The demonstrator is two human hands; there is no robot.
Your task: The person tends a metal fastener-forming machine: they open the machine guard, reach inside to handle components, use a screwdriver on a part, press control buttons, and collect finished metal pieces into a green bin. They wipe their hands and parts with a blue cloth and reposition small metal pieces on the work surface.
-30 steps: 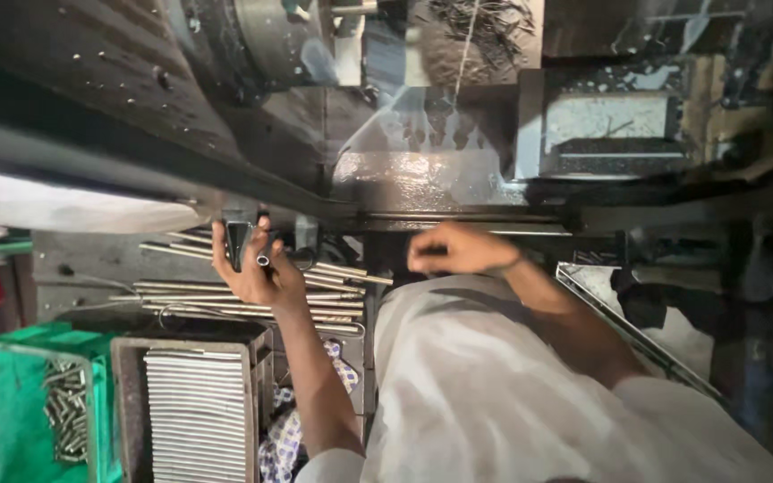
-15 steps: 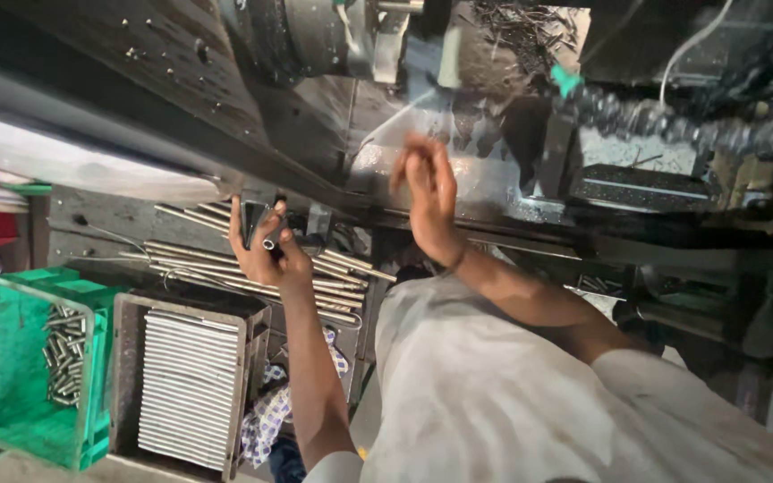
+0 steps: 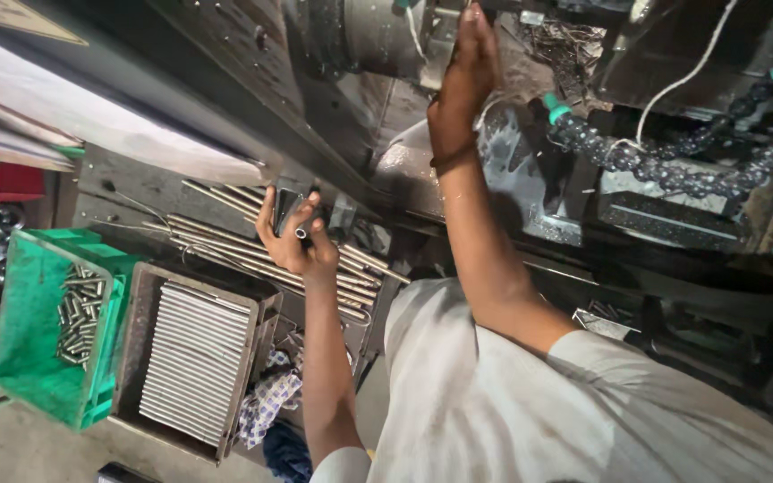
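My left hand [image 3: 290, 240] is shut on a short metal tube [image 3: 301, 233], held low over a bundle of long steel rods [image 3: 225, 252]. My right hand [image 3: 465, 76] is stretched far up into the machine, fingers together against the parts beside the round grey spindle [image 3: 355, 36]. Its fingertips are partly hidden at the top edge, so I cannot see whether they hold anything. My pale shirt fills the lower right.
A green crate [image 3: 20, 358] with several short metal pieces [image 3: 78, 309] stands at the left. Beside it is a grey tray [image 3: 136, 340] packed with bright rods. A checked cloth [image 3: 270, 398] lies below. Segmented coolant hoses [image 3: 673, 161] hang at the right.
My right hand has risen from the machine's edge up to the spindle area. My left hand has kept the tube in nearly the same spot. The view has swung upward.
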